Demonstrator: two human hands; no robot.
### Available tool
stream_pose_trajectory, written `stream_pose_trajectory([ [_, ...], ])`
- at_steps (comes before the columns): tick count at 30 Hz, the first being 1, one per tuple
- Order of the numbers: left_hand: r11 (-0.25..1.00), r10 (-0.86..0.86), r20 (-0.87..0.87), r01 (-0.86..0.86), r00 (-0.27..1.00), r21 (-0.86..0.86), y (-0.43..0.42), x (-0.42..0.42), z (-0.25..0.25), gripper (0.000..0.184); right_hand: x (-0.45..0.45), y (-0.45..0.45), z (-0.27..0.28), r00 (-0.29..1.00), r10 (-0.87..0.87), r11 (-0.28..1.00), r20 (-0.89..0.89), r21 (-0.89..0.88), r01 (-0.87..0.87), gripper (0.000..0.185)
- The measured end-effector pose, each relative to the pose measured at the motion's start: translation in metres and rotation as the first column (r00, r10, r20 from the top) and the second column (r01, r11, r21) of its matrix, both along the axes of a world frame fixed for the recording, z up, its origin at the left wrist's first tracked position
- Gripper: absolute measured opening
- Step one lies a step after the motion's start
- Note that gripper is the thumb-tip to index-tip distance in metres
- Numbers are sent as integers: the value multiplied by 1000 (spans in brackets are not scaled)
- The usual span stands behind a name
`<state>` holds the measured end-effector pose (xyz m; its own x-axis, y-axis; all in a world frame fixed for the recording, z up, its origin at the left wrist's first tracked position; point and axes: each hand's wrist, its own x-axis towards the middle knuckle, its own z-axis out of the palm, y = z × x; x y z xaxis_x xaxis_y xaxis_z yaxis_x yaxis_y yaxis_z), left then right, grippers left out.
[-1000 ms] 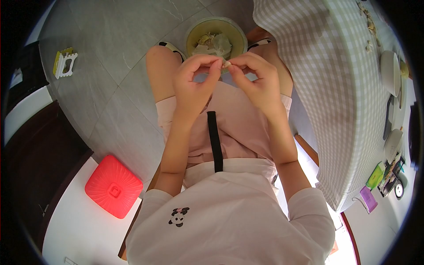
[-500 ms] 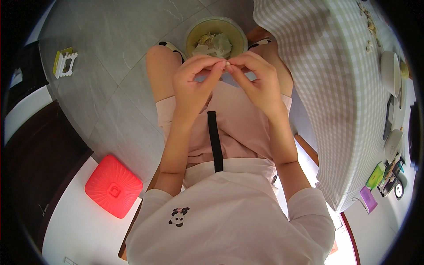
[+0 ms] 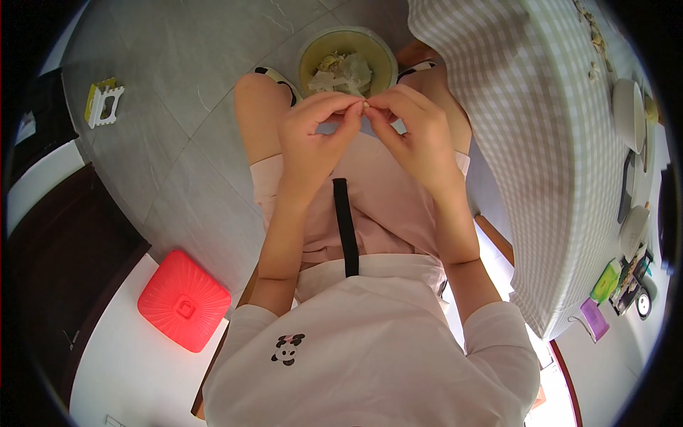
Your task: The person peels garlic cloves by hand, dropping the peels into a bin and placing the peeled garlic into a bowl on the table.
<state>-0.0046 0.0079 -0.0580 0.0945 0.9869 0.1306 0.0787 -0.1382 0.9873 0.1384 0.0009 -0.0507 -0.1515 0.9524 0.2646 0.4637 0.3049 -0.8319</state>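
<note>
A small pale piece, like a garlic clove (image 3: 366, 104), sits between the fingertips of both my hands, mostly hidden by them. My left hand (image 3: 313, 128) pinches it from the left with thumb and index finger. From the right, my right hand (image 3: 420, 132) grips it the same way, so the fingertips of both hands nearly meet. Just beyond them on the floor, between my feet, stands a round yellowish bin (image 3: 388, 57). Pale scraps and a crumpled clear plastic bag (image 3: 353, 71) lie inside it.
On my right a table with a checked cloth (image 3: 526, 142) carries small pale bits (image 3: 596, 50), a white bowl (image 3: 627, 114) and a purple item (image 3: 594, 319). A red lidded box (image 3: 183, 302) is at lower left; a yellow-and-white stool (image 3: 104, 103) stands on the tiles.
Both hands keep their pinch over the bin. The fingertips have shifted very slightly; little else differs.
</note>
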Motion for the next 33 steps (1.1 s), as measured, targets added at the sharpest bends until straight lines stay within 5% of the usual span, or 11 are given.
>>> stream_pose_trajectory([
  [19,998,27,140,-19,990,-63,-2,3,-4,9,1,0,6,993,-35,996,-110,-87,25,8],
  [33,994,60,-141,-46,988,98,-2,5,0,9,1,-3,3,993,-39,998,110,43,34,9],
])
